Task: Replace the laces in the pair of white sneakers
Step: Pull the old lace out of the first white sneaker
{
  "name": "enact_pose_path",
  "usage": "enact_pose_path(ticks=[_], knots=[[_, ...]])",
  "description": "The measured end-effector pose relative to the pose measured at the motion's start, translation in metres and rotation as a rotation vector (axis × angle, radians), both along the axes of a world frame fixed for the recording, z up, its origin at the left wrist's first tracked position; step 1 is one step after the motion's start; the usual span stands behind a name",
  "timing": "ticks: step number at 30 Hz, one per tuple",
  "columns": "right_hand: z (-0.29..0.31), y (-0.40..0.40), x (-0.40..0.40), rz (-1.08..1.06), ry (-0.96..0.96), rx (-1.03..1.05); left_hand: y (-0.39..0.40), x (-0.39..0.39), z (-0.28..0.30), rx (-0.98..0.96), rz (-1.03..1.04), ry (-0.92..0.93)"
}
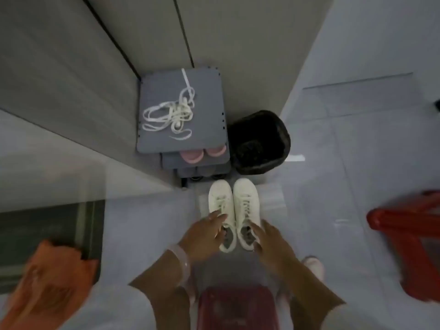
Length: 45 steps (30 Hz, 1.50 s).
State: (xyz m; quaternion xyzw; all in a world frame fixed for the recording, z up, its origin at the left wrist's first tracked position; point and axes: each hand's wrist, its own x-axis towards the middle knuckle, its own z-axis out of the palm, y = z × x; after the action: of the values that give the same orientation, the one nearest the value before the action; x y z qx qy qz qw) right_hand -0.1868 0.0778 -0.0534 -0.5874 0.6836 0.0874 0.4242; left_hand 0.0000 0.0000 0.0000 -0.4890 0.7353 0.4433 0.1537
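Note:
Two white sneakers stand side by side on the grey floor, toes pointing away from me: the left sneaker [220, 206] and the right sneaker [246, 206], both laced. My left hand [203, 236] lies over the heel side of the left sneaker, fingers spread. My right hand [271, 244] rests against the heel side of the right sneaker, fingers apart. A tangle of loose white laces [169, 115] lies on top of the grey shoe rack [209, 96] further ahead.
A black bin [259, 141] stands right of the rack. Pink slippers [202, 153] sit on a lower shelf. A red stool [238, 308] is beneath me, red plastic furniture [404, 234] at right, an orange cloth [54, 282] at lower left. Walls close the left and back.

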Motion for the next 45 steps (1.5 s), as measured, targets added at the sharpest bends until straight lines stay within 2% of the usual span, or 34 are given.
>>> enact_pose_path(ticks=[3,5,6,8,11,13,18,23,26,29,33,38,45], knots=[[-0.072,0.009,0.011,0.084,0.168,-0.149,0.018,0.001,-0.091,-0.091,-0.088,-0.176],[-0.113,0.013,0.017,0.127,0.188,-0.163,0.032,-0.001,-0.142,-0.115,-0.109,-0.281],[-0.127,0.017,0.019,0.144,0.197,-0.165,0.039,-0.004,-0.163,-0.186,-0.104,-0.283],[-0.157,0.026,0.019,0.172,0.184,-0.356,0.048,-0.007,-0.205,-0.325,-0.099,-0.229],[-0.181,0.032,0.020,0.107,0.116,-0.591,0.055,-0.006,-0.233,-0.291,-0.096,-0.131],[-0.186,0.034,0.024,0.065,0.081,-0.641,0.059,-0.006,-0.242,-0.373,-0.065,-0.113],[-0.198,0.040,0.018,0.043,-0.013,-0.622,0.067,-0.003,-0.232,-0.455,-0.009,-0.017],[-0.158,0.076,0.010,-0.209,-0.240,-0.444,0.103,0.011,-0.199,-0.482,0.028,0.045],[-0.132,0.093,0.001,-0.313,-0.155,-0.500,0.116,0.017,-0.178,-0.491,0.025,0.094],[-0.113,0.104,-0.005,-0.279,-0.033,-0.493,0.125,0.016,-0.161,-0.469,0.092,0.178],[-0.096,0.096,-0.013,-0.318,0.000,-0.532,0.140,0.014,-0.156,-0.433,0.156,0.300],[-0.086,0.078,-0.019,-0.577,-0.116,-0.600,0.127,0.015,-0.168,-0.303,0.283,0.423],[-0.095,0.041,-0.036,-0.738,-0.291,-0.542,0.064,-0.008,-0.166,-0.354,0.285,0.432]])
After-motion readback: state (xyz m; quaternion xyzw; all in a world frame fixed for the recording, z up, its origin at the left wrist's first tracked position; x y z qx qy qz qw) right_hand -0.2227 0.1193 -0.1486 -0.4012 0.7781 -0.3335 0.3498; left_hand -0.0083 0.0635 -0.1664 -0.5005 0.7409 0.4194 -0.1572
